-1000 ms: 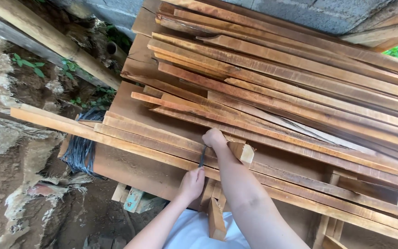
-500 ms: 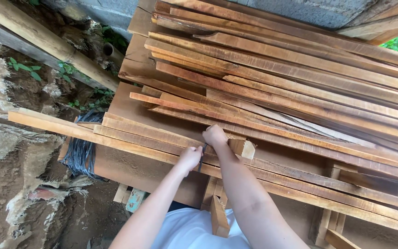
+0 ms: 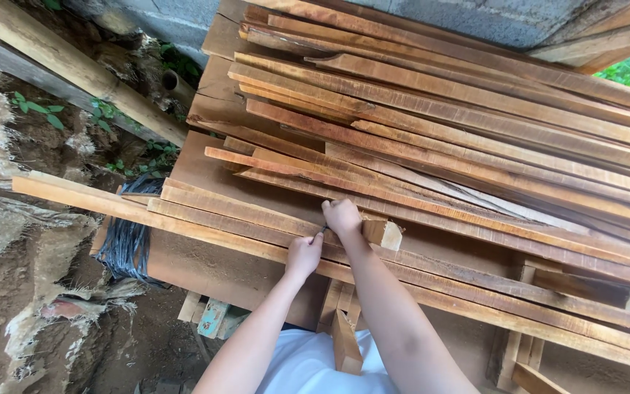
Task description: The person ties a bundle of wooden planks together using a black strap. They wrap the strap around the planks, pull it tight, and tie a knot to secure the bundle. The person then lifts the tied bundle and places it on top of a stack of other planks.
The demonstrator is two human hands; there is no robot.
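Note:
A tall stack of long reddish-brown wooden planks [image 3: 461, 138] fills the middle and right of the head view. My left hand [image 3: 304, 253] is closed over the edge of a long thin plank [image 3: 184, 219] at the front of the stack. My right hand [image 3: 342, 216] is clenched just above it, on the planks beside a small pale wood block [image 3: 384, 233]. A thin dark object shows between my two hands; I cannot tell what it is. Both forearms reach up from the bottom of the view.
A coil of dark wire [image 3: 125, 241] hangs at the stack's left end. A bamboo pole [image 3: 74, 66] slants across the upper left over earth and weeds. A grey block wall [image 3: 475, 18] stands behind. Short offcuts [image 3: 344, 339] lie under the stack.
My left hand has risen from below the stack to the front plank's edge and closed on it. My right hand has stayed where it was. The view has shifted a little.

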